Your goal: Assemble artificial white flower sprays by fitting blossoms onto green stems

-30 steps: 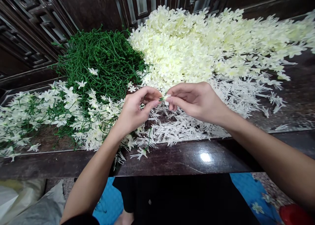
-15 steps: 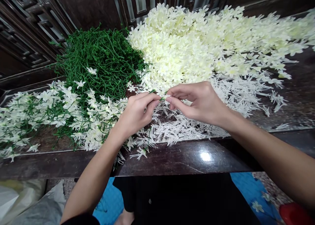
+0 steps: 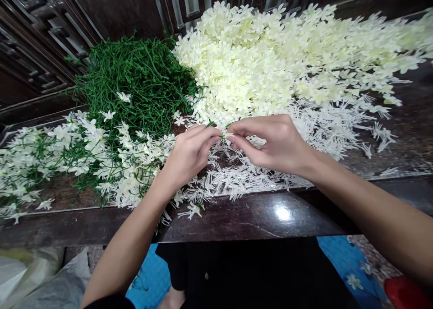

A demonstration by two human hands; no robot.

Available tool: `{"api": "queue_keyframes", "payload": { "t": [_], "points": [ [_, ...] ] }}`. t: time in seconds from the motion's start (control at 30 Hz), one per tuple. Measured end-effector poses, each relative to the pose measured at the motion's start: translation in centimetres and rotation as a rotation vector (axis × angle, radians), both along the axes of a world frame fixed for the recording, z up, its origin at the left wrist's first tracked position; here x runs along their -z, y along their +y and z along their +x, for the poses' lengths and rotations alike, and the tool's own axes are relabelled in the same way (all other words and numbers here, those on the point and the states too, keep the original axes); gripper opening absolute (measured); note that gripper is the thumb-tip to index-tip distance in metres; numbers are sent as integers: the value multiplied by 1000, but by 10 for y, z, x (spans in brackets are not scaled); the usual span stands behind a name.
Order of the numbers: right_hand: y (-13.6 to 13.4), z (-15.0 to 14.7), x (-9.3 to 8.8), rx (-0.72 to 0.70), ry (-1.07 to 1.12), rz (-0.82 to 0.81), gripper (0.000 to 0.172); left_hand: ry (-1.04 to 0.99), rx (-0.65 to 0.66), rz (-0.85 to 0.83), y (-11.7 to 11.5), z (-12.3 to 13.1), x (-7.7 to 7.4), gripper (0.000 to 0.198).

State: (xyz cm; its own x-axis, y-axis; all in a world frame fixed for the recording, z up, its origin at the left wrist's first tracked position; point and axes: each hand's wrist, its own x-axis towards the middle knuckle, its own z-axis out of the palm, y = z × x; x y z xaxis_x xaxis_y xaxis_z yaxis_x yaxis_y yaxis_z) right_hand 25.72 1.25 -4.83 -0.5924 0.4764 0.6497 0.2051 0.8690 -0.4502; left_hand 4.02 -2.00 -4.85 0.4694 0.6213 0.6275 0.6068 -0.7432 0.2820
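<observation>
My left hand [image 3: 194,153] is closed in a pinch on a green plastic flower stem [image 3: 210,123], whose end pokes out above the fingers. Fingertip to fingertip with it, my right hand [image 3: 267,140] pinches a small piece at the stem's tip; the fingers mostly cover it, with a bit of green and white showing. Behind my hands lies a heap of cream-white artificial petals [image 3: 243,70]. White thin-stranded flower pieces [image 3: 237,182] are scattered beneath them. A tangled pile of green stems [image 3: 135,83] is at the back left.
Assembled white flowers on green stems [image 3: 81,151] spread along the left of the dark wooden bench [image 3: 237,221]. Carved wooden panels [image 3: 67,34] rise behind. Plastic bags [image 3: 64,277] lie at lower left, and a blue mat [image 3: 345,259] is on the floor.
My hands stay almost in place, fingertips still together. The right fingers have shifted slightly left, and a little more of the green stem shows above my left fingers.
</observation>
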Motion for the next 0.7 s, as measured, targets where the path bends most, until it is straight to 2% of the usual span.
{"api": "queue_keyframes", "payload": {
  "t": [0.4, 0.7],
  "points": [
    [-4, -3, 3, 6, 34, 95, 19, -118, 33, -104, -1, -1, 4, 17],
    [-7, -7, 3, 94, 95, 75, 15, -137, 20, -142, -3, 2, 1, 15]
  ]
}}
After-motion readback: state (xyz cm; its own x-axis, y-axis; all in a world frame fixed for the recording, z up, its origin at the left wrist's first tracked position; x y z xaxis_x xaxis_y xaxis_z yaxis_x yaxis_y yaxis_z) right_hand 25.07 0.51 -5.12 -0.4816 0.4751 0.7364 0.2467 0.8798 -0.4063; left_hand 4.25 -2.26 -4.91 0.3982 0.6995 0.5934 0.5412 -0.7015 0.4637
